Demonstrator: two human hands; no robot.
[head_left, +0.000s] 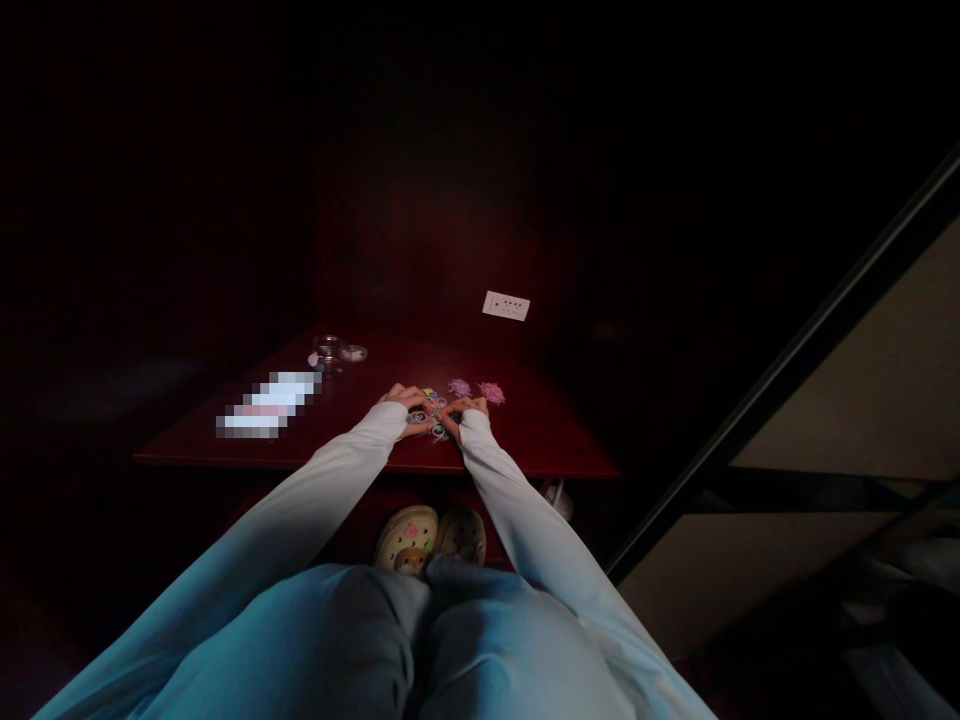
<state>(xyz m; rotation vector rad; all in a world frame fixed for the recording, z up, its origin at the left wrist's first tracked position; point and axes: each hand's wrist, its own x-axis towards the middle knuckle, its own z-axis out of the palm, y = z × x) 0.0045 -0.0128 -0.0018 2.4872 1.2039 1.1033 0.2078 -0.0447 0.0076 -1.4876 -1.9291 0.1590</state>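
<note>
A clear jar (328, 352) stands at left on the dark red counter (544, 440). The left hand (409, 398) curls around multicoloured bands (439, 432) — these lie between both hands — with a purple cluster (459, 387) beyond. The right hand (466, 406) curls inward near a pink cluster (492, 393) (I cannot tell whether either grip pinches anything).
</note>
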